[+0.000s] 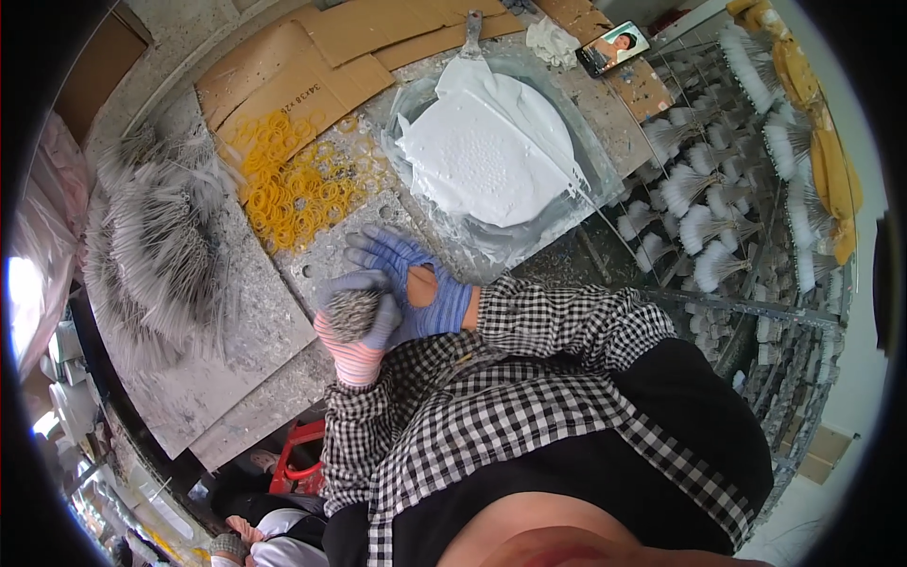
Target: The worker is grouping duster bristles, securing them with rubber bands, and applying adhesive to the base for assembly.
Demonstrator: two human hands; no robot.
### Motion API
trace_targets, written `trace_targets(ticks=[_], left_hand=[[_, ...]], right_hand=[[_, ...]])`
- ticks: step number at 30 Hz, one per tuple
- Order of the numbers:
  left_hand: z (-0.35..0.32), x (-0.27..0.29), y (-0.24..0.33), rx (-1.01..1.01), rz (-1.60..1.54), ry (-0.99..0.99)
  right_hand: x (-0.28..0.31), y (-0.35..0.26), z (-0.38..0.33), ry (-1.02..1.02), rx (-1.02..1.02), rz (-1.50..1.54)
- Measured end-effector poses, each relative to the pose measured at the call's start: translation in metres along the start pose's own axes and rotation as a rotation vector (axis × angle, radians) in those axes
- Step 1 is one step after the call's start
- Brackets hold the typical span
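In my left hand (359, 348), gloved in pink and grey stripes, is a tight bundle of thin grey strands (351, 315), its cut ends facing up. The fingers wrap round it. My right hand (416, 288) wears a blue striped glove with a hole over the back of the hand. Its fingers stretch out flat, away from me, and the palm rests close against the left hand and the bundle. Whether that palm touches the strands is hidden. Just beyond lie many loose yellow rubber bands (300, 184). A large heap of similar grey strands (161, 241) spreads across the board at the left.
Thick white paste (482, 151) fills a shallow tray, with a scraper (472, 42) at its far edge. At the right, a metal rack (756, 307) holds several white-tipped bundles (713, 265). A phone (612, 49) lies at the back on cardboard. Another person (283, 539) is at lower left.
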State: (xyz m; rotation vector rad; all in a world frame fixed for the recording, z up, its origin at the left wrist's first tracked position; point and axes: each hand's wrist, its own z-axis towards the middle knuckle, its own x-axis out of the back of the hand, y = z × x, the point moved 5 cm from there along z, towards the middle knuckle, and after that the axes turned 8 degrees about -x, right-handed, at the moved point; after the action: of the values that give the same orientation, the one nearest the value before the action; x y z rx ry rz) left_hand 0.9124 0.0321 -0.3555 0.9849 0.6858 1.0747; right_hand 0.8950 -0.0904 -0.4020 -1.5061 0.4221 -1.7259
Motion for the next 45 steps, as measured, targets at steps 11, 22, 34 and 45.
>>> trace_targets(ticks=[11,22,34,45], left_hand=[[0.02,-0.011,0.06,-0.174,0.381,-0.136],[0.001,-0.025,0.064,0.265,-0.507,-0.331],[0.002,-0.013,-0.015,0.142,0.075,0.059],[0.012,-0.01,0.01,-0.241,0.145,0.023]], right_hand=[[0.05,-0.052,-0.003,-0.082,0.094,0.437],[0.016,-0.034,-0.03,-0.635,-0.013,0.807],[-0.021,0.022,-0.004,-0.094,-0.289,0.568],[0.001,0.006,-0.001,-0.021,-0.101,-0.209]])
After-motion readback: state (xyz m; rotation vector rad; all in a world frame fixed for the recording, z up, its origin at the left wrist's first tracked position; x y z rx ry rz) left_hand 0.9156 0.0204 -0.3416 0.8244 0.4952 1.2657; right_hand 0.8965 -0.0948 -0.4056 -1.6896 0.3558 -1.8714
